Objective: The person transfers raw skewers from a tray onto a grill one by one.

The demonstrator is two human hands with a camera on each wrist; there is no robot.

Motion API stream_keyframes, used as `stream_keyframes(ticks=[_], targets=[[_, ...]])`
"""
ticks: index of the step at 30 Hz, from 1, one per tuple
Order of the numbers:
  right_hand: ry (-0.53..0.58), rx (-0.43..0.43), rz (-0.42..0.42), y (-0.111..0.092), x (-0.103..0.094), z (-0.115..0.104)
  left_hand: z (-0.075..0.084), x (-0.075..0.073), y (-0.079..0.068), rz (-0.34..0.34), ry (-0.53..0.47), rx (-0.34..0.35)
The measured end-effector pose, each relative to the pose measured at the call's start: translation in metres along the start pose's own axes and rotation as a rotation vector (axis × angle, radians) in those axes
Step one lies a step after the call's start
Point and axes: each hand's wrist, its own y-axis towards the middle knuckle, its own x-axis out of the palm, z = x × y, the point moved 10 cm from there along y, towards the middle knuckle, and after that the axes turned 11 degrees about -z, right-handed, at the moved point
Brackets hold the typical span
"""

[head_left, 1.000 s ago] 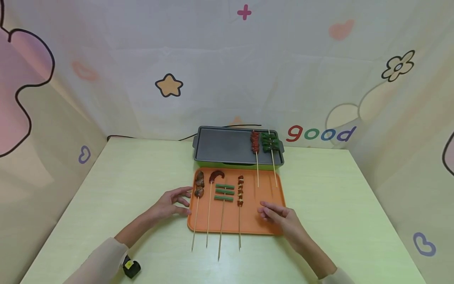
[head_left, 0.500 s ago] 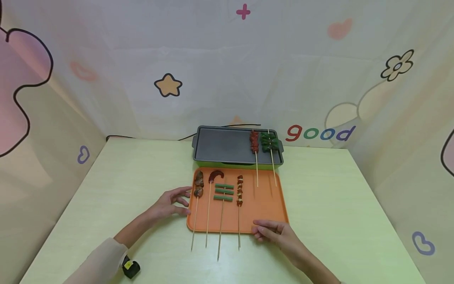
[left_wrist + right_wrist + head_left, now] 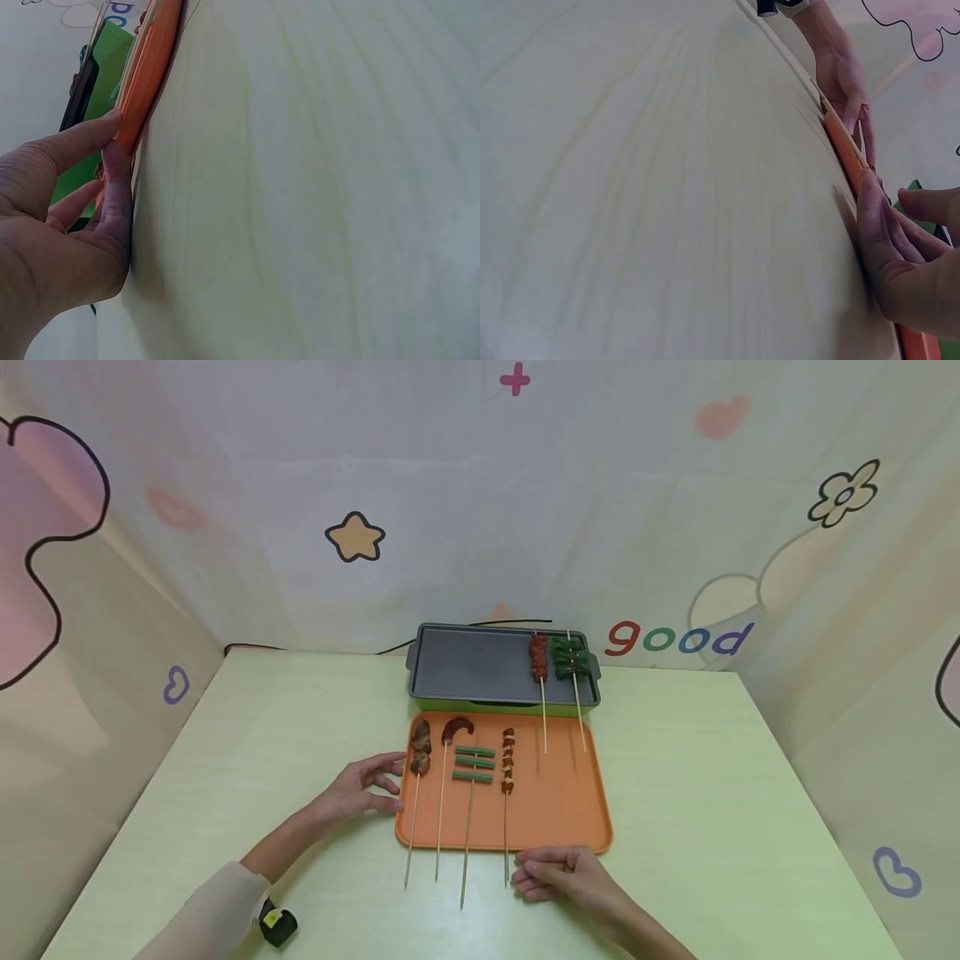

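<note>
My left hand (image 3: pixel 360 789) touches the left rim of an orange tray (image 3: pixel 558 814) with its fingertips and thumb, as the left wrist view also shows. Across the tray's front edge lie several skewers: brown chunks (image 3: pixel 421 750), a curved dark-red piece (image 3: pixel 457 728), green bars (image 3: pixel 473 764), and small brown-and-cream pieces (image 3: pixel 508 762). By the tray's front edge, my right hand (image 3: pixel 562 877) has its fingertips right at the bare stick end of the brown-and-cream skewer. In the right wrist view its thumb (image 3: pixel 922 204) stands apart from the fingers.
Behind the tray stands a grey griddle (image 3: pixel 472 664) with a green base. A red skewer (image 3: pixel 538 657) and a green-leaf skewer (image 3: pixel 570 657) lie on its right side, sticks reaching over the tray. A small black object (image 3: pixel 277 924) lies near my left sleeve.
My right hand has moved down and left, from over the tray's right part to the brown-and-cream skewer's stick end. The left hand and the skewers stay in place.
</note>
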Motion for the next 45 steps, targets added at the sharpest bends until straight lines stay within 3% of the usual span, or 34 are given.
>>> stream_keyframes(ticks=[19,28,45], targets=[[0.015,0.009,0.02,0.012,0.014,0.002,0.002,0.001,0.002,-0.003,-0.003,-0.016],[-0.055,0.025,0.047,0.005,0.006,-0.003,0.005,0.001,0.003,-0.009,0.001,0.021],[-0.126,0.011,0.087,-0.008,-0.006,-0.007,-0.002,-0.003,0.001,0.022,0.032,-0.014]])
